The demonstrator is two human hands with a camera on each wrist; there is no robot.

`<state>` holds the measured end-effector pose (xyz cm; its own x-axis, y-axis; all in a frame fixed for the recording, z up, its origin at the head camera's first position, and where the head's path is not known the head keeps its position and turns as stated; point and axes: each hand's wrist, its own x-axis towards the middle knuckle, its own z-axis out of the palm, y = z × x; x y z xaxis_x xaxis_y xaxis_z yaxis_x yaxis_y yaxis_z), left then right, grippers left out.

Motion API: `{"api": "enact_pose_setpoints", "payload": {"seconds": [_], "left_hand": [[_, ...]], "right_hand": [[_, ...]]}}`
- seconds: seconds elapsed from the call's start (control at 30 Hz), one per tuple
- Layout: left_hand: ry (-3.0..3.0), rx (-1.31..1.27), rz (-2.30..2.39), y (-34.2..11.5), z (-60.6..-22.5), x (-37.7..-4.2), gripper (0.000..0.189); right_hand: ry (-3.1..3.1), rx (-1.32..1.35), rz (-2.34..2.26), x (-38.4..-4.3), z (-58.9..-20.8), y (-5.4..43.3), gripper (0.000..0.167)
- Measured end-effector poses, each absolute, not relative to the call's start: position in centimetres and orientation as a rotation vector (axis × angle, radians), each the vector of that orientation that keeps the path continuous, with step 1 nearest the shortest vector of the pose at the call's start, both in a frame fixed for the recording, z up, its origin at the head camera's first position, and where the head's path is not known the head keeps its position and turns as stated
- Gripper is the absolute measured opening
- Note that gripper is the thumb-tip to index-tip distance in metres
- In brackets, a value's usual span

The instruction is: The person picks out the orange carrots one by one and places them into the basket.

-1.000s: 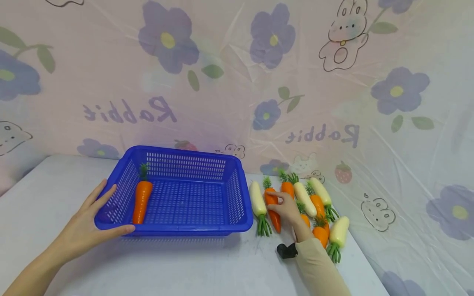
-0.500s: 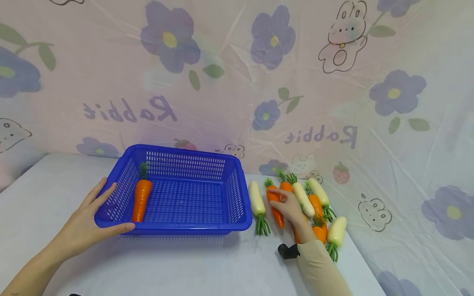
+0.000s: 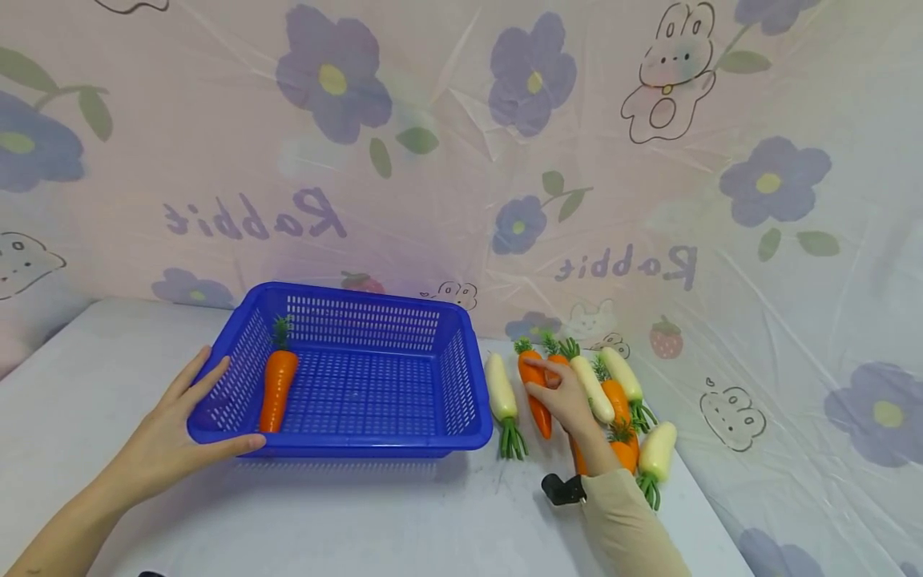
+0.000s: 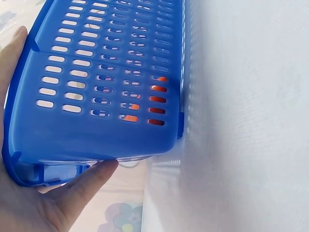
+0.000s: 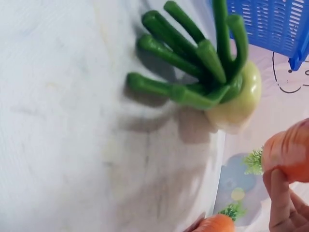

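Note:
My right hand (image 3: pixel 567 394) pinches an orange toy carrot (image 3: pixel 535 409) with green leaves. In the right wrist view, its fingertips press the carrot (image 5: pixel 289 152) near the leafy top, and the carrot appears raised off the table. My left hand (image 3: pixel 155 449) spreads over the near-left corner of a blue plastic basket (image 3: pixel 360 443), fingers along the side rim and thumb across the front. Fairly straight fingers touch the basket (image 4: pixel 96 137) in the left wrist view. Another carrot (image 3: pixel 277 389) lies inside the basket at its left end.
A white radish (image 3: pixel 501 385) lies between the basket and the held carrot. Several more carrots (image 3: pixel 614 397) and white radishes (image 3: pixel 656 453) crowd the table's right side, partly hidden by my right arm. A printed curtain (image 3: pixel 433 160) hangs behind the white table (image 3: pixel 324 521).
My right hand has taken hold of the carrot between thumb and fingers and shifted it slightly up and away from me. My left hand stays at the basket's corner.

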<state>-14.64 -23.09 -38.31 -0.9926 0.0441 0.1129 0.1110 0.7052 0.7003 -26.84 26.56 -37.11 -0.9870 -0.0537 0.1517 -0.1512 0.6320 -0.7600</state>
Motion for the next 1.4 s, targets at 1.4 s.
{"api": "enact_pose_setpoints", "payload": {"seconds": [1.4], "left_hand": [[-2.795, -0.152, -1.171, -22.9, -38.3, -14.4, 0.110]], "right_hand": [[-2.571, 0.469, 1.313, -26.9, -29.1, 18.1, 0.043]]}}
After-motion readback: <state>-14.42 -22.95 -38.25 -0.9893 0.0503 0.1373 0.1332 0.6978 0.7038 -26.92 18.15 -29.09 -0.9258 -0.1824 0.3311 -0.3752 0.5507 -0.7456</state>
